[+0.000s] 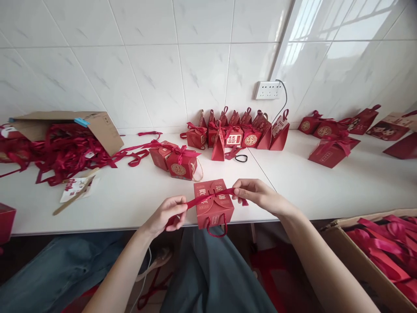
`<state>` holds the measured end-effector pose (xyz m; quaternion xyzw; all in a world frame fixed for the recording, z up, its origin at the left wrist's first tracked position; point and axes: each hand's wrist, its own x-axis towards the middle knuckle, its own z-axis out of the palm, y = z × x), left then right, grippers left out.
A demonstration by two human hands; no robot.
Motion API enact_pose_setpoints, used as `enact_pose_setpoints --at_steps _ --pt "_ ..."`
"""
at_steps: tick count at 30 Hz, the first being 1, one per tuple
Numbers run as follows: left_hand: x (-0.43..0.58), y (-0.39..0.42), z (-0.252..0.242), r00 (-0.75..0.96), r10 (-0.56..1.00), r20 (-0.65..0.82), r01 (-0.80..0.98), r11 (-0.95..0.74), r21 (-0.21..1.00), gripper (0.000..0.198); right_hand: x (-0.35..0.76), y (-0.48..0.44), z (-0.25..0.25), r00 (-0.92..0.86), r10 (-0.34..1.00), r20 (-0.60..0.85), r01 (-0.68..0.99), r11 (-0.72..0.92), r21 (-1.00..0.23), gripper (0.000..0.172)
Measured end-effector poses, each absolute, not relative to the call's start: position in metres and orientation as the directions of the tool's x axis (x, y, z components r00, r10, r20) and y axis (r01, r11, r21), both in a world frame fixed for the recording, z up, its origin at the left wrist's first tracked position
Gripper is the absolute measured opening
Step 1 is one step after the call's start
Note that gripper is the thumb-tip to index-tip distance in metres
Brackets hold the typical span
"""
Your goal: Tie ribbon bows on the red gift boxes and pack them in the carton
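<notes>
Red ribbon [202, 199], right hand [256, 194] pinching, left hand [167, 213] pinching, seemingly half-curled

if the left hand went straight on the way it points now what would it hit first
Past the ribbon it holds, the left hand would probably meet the red box first; depth is unclear, so it might skim over the top.

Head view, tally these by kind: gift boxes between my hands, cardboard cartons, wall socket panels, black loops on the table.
Red gift box between left hand and right hand: 1
Cardboard cartons: 2
Wall socket panel: 1
Black loop: 1
Total: 5
</notes>
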<state>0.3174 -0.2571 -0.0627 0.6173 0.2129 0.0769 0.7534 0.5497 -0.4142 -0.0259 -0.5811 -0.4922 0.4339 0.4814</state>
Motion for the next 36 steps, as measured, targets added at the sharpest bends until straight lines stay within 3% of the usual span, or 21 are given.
enact_pose_setpoints --at_steps 6,10,14,18,24,27,32,36 --pt "0.314 -0.256 -0.034 0.867 0.492 -0.084 0.153 -0.103 0.983 0.025 0.525 -0.394 -0.008 0.032 0.993 0.117 0.216 0.108 -0.97 0.027" --pt "0.316 -0.262 -0.021 0.828 0.559 -0.039 0.231 -0.278 0.932 0.02 0.517 -0.384 -0.016 0.133 0.981 0.144 0.255 0.106 -0.961 0.028" --pt "0.315 -0.27 -0.012 0.852 0.522 0.045 0.275 -0.519 0.81 0.028 0.515 -0.382 -0.03 0.22 0.956 0.193 0.298 0.123 -0.946 0.028" --pt "0.318 -0.273 -0.006 0.863 0.492 0.115 0.308 -0.693 0.652 0.014 0.514 -0.383 -0.035 0.22 0.938 0.267 0.374 0.172 -0.911 0.023" --pt "0.333 -0.273 0.005 0.87 0.415 0.266 0.24 -0.828 0.506 0.021 0.511 -0.383 -0.037 0.252 0.913 0.321 0.437 0.188 -0.88 0.021" --pt "0.343 -0.274 0.012 0.87 0.353 0.345 0.175 -0.874 0.453 0.019 0.507 -0.38 -0.041 0.309 0.903 0.298 0.38 0.171 -0.909 0.016" --pt "0.355 -0.276 0.023 0.896 0.294 0.333 0.156 -0.91 0.383 0.017 0.502 -0.375 -0.045 0.407 0.874 0.265 0.227 0.185 -0.956 0.015" --pt "0.362 -0.275 0.027 0.902 0.286 0.325 0.156 -0.915 0.372 0.013 0.499 -0.375 -0.044 0.384 0.88 0.279 0.266 0.185 -0.946 0.011"
